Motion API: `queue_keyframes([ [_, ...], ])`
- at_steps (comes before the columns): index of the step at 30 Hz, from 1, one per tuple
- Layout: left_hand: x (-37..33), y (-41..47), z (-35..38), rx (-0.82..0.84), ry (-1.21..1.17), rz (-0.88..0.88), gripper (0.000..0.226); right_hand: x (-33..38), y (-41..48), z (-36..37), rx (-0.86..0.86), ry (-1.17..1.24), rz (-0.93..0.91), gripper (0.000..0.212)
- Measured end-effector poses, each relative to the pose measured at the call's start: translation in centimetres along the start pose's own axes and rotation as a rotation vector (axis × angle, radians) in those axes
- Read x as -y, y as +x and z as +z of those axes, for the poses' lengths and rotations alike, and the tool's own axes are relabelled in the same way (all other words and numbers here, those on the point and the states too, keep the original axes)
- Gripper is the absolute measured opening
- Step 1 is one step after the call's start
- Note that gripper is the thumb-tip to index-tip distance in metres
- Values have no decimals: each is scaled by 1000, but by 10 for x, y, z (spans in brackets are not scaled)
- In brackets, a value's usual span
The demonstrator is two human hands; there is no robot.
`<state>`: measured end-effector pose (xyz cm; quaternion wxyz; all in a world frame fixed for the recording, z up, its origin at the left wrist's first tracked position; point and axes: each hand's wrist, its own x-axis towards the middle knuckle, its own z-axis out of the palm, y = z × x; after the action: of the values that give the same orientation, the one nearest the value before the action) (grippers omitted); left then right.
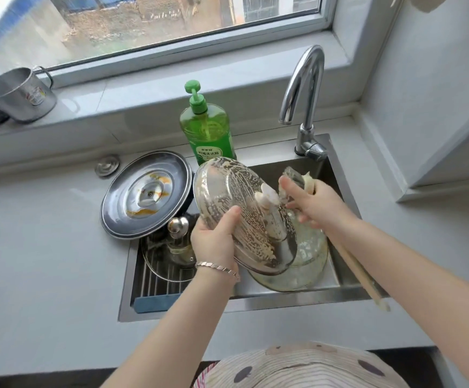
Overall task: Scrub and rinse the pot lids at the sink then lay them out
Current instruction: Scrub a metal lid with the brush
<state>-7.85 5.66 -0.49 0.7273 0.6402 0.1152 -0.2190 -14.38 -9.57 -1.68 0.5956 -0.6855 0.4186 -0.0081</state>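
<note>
My left hand (213,239) grips the near-left rim of a soapy lid with a white knob (236,208), held tilted over the steel sink (337,287). My right hand (311,204) holds a scrubbing cloth (295,177) against the lid near its knob. Under the held lid a glass lid (309,261) lies in the basin. A steel lid with orange stains (143,194) rests on the sink's left edge. A glass lid with a steel knob (171,253) lies on the drain rack (154,281).
A green dish-soap bottle (208,127) stands behind the sink, and a chrome tap (306,105) rises at the back right. Metal cups (17,93) sit on the windowsill at left. A wooden stick (359,273) lies across the sink's right rim. Grey counter (45,261) surrounds the sink.
</note>
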Motion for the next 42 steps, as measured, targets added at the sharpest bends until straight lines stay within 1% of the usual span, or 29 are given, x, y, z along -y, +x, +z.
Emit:
queue_keyframes([
  [1, -1, 1, -2, -35, -30, -12, 17, -6, -1, -3, -65, -126, -32, 68],
  [3, -3, 1, -3, -67, -87, -41, 17, -18, -11, -3, -127, -323, -89, 45],
  [4, -4, 0, -2, -72, -99, -52, 16, -21, -21, 1, -110, -381, -136, 38],
  [6, -2, -2, 0, -84, -73, -46, 15, -26, -41, 18, -26, -437, -256, 36],
  [8, -2, -4, 0, -87, -46, -51, 13, -32, -51, 31, 46, -342, -314, 42],
  [9, -2, -4, -1, -86, -51, -68, 12, -34, -48, 30, 45, -231, -279, 41],
  [11, -4, -6, -2, -56, -65, -91, 10, -38, -31, 17, -54, -12, -144, 36],
  [12, -5, -9, -1, -28, -59, -84, 10, -39, -24, 12, -109, 49, -86, 33],
  [13, -5, -12, 1, -8, -44, -66, 10, -39, -21, 10, -135, 63, -69, 27],
  [15, -7, -14, 6, -10, -6, -23, 13, -35, -26, 18, -91, 44, -158, 16],
  [17, -12, -12, 6, -23, -9, -7, 10, -34, -37, 29, -21, 62, -248, 15],
  [18, -13, -10, 5, -15, -18, -6, 8, -35, -38, 29, -22, 63, -247, 11],
  [19, -15, -10, 4, -2, -25, -11, 8, -37, -32, 25, -59, 80, -200, 12],
  [21, -14, -15, 3, 16, -29, -25, 9, -35, -17, 14, -157, 121, -22, 22],
  [22, -13, -17, 3, 18, -27, -31, 11, -35, -13, 11, -178, 123, 33, 26],
  [24, -12, -18, 3, 5, -17, -48, 11, -32, -13, 15, -143, 139, -17, 26],
  [27, -16, -7, -2, -39, -42, -73, 14, -32, -22, 20, -30, 173, -132, 15],
  [28, -17, -5, -3, -35, -49, -82, 16, -33, -19, 17, -41, 153, -128, 17],
  [30, -16, -5, -2, -32, -60, -101, 16, -33, -10, 9, -133, 76, -38, 24],
  [31, -15, -6, -1, -33, -69, -106, 14, -32, -9, 7, -146, 56, -8, 25],
  [32, -14, -7, 1, -38, -74, -106, 13, -31, -12, 8, -129, 55, -40, 22],
  [34, -13, -5, 3, -79, -96, -108, 13, -25, -27, 18, -21, 47, -214, 8],
  [35, -13, -2, 2, -107, -115, -115, 15, -22, -38, 24, 50, 24, -293, 5],
  [36, -13, 1, 0, -124, -138, -125, 19, -23, -44, 26, 84, 2, -342, 7],
  [37, -14, 3, -1, -129, -162, -137, 26, -25, -43, 24, 57, -18, -340, 10],
  [39, -14, 5, -4, -128, -188, -148, 37, -33, -26, 13, -93, 31, -204, 14],
  [40, -15, 4, -4, -127, -194, -142, 39, -36, -20, 9, -132, 68, -138, 14],
  [41, -16, 3, -2, -132, -195, -130, 40, -38, -20, 10, -142, 83, -112, 15],
  [42, -18, 3, 0, -143, -191, -113, 39, -39, -24, 14, -128, 82, -141, 13],
])
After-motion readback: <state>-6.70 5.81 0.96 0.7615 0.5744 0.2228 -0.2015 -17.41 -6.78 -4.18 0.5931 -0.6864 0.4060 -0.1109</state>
